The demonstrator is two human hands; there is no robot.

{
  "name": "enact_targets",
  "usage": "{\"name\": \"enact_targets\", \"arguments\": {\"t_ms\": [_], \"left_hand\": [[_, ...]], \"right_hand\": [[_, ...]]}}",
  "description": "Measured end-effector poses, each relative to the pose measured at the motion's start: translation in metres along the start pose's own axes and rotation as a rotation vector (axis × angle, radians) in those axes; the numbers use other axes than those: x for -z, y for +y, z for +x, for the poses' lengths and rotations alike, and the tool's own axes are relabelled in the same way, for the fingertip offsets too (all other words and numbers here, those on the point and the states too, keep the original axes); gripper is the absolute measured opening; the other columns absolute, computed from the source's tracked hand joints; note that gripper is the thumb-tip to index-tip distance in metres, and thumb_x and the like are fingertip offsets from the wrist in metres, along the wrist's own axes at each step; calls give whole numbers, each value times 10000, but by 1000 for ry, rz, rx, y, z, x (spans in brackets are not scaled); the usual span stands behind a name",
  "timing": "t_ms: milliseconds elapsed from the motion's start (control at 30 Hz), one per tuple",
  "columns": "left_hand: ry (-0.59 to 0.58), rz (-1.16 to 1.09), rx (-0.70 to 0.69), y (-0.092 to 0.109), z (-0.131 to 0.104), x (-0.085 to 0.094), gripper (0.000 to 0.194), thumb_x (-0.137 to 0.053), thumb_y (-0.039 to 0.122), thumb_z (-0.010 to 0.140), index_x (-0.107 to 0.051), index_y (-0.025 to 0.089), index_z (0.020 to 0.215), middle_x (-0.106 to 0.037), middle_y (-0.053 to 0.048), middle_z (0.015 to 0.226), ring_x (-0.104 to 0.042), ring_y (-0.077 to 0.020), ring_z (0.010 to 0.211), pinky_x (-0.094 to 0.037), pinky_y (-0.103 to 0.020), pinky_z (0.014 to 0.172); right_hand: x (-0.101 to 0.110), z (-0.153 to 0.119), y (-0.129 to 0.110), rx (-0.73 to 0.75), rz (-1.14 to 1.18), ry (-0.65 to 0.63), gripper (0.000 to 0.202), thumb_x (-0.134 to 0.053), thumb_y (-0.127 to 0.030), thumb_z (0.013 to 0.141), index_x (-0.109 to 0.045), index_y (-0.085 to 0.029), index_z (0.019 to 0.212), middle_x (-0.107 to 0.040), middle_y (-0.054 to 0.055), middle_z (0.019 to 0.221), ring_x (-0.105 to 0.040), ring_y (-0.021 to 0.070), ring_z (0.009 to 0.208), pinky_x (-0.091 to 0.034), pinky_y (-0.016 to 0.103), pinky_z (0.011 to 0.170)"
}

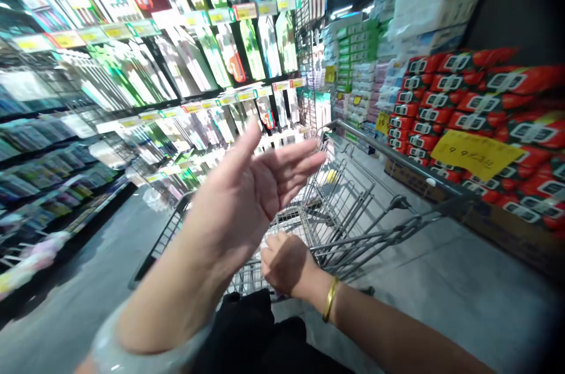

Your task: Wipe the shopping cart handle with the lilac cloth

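Observation:
My left hand [247,197] is raised in the middle of the view, palm showing and fingers stretched out, with nothing in it. A pale bangle [150,350] rings that wrist. Below it and to the right, my right hand [286,262] is closed, its fingers curled in; whatever they might hold is hidden. A gold bracelet [330,299] sits on the right wrist. Beneath both hands stands a grey wire shopping cart [379,233], its bar running along the right. My right hand is over the near end of the cart, and I cannot tell whether it touches the wire.
Ahead, a shelf rack [198,106] carries rows of packaged goods with price tags. Red packs [472,97] are stacked on the right, with a yellow price sign [477,153] in front. More shelves [53,186] line the left, beside grey floor [101,268].

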State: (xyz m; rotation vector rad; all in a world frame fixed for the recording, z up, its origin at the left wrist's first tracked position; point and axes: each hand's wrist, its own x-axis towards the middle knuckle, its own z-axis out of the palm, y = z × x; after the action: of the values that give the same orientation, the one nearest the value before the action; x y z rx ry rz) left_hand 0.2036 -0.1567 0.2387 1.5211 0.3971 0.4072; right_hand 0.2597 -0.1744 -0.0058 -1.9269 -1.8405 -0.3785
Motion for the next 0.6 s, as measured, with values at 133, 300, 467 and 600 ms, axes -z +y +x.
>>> {"name": "enact_targets", "arguments": {"t_ms": [133,300,467,600], "left_hand": [[-29,71,82,-86,35,20,715,-385,730,914,-664,158,1241,-689,-113,1267,-584,-259,1276,-389,-396,1155],[71,759,151,-184,58,95,798,-371,771,854,-686,142,1230,-652,-143,1329,-560,-336,1288,-383,-458,1131],[-44,1250,339,-214,39,140,698,-284,689,924,-695,223,1242,-694,-124,1259,-615,-360,1205,-448,-467,1015],[-93,1272,430,-218,33,140,778,-195,755,912,-716,239,1174,-723,-135,1181,-639,-363,1158,-456,-464,976]], "right_hand": [[12,-10,12,112,3,29,59,-601,-234,902,-637,-187,910,-636,53,922,-529,207,891,-399,343,715],[40,-45,45,-121,-77,68,111,-592,-258,946,-654,-209,1024,-657,51,1076,-527,205,987,-414,344,810],[50,-55,42,-347,-130,50,400,-630,-559,878,-658,-197,1046,-630,102,1113,-510,269,1030,-403,424,873],[53,-44,44,-139,-130,-115,359,-685,-545,844,-638,-206,951,-631,56,998,-523,231,924,-405,366,764]]}}
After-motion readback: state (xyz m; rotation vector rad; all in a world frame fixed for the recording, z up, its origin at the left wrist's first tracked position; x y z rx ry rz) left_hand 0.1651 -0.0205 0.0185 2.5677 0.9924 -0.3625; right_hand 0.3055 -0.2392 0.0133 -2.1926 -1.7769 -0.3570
